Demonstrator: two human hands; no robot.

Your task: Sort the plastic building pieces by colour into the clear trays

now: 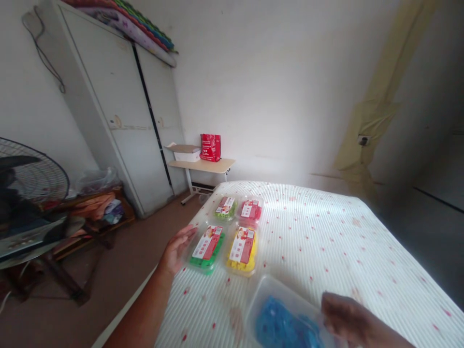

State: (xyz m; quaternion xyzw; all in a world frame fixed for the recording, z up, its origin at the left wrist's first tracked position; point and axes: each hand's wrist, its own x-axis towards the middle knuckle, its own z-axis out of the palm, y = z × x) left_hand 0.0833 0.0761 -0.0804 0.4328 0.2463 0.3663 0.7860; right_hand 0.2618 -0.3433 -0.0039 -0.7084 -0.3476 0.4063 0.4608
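Note:
My left hand [178, 247] rests at the left edge of a clear plastic box of green pieces [207, 247], fingers stretched along its side. Beside that stands a box of yellow pieces [242, 249]. Behind them are a box of light green pieces [225, 207] and a box of red pieces [251, 209]; all these have red-and-white labels. Nearest me, a translucent box of blue pieces [282, 319] sits low in view, partly cut off by the bottom edge. My right hand [346, 316], somewhat blurred, is closed at its right rim; its fingertips are hidden.
The boxes are on a bed with a striped, red-dotted sheet [311, 232]. Beyond its far left corner, a small table [210, 166] carries a red bag [210, 147] and a white box [186, 154]. A wardrobe [119, 106] and a fan [32, 171] stand left.

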